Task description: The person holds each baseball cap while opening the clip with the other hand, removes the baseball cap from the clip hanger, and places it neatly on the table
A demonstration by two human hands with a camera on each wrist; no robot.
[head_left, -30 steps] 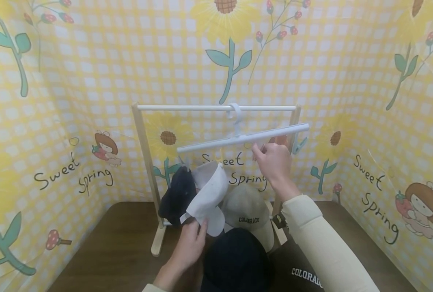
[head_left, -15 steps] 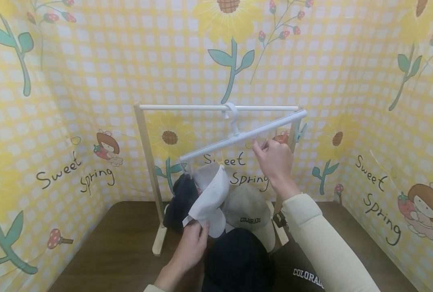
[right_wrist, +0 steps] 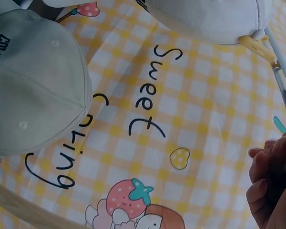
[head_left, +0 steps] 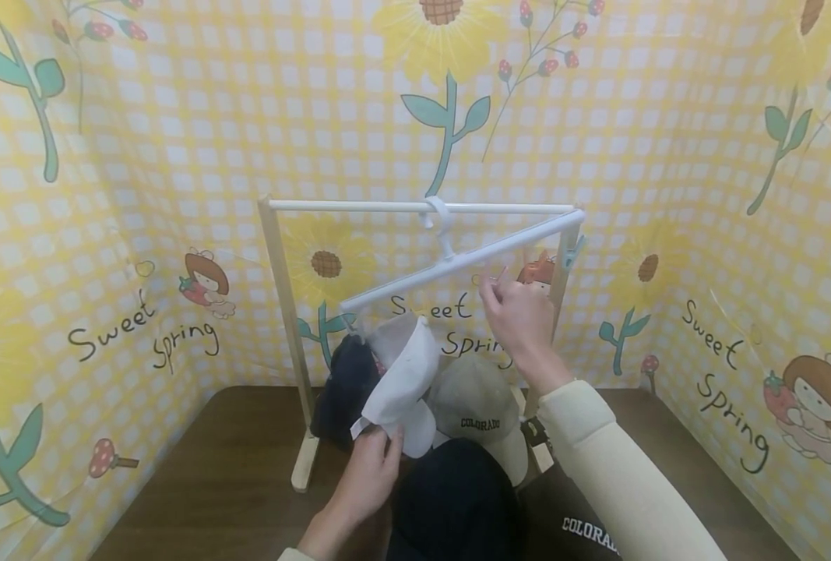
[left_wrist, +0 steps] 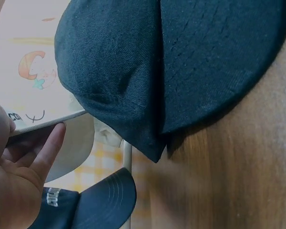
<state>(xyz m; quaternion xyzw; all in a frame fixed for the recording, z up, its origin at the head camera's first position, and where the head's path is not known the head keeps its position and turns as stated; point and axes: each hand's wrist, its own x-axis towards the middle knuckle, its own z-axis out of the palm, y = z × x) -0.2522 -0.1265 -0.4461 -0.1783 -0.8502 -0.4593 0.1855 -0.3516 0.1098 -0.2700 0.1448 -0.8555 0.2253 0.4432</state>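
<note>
A white cap point(head_left: 404, 382) hangs from the lowered left half of a white hanger point(head_left: 464, 257), its rim in a yellow clip point(right_wrist: 257, 47). My left hand point(head_left: 366, 467) pinches the cap low down by its brim, thumb uppermost. A dark cap point(head_left: 345, 389) hangs just left of it from the hanger's low end. Below the hanger's raised right half is my right hand point(head_left: 520, 319), fingers curled, a small pinkish bit showing at the fingertips. I cannot tell whether it grips anything. In the right wrist view its curled fingers point(right_wrist: 260, 188) are close to the hanger.
The hanger's hook sits on the rail point(head_left: 352, 206) of a wooden-legged rack. A beige Colorado cap point(head_left: 474, 405) is behind a black cap point(head_left: 453, 499) at the front, and a dark brown Colorado cap point(head_left: 562, 506) is partly under the right sleeve. A blue-green clip point(head_left: 575, 253) hangs at the right.
The hanger has tipped further, left end down and right end up, and its hook has slid slightly left. The dark cap has dropped lower. My right hand has shifted slightly left and down.
</note>
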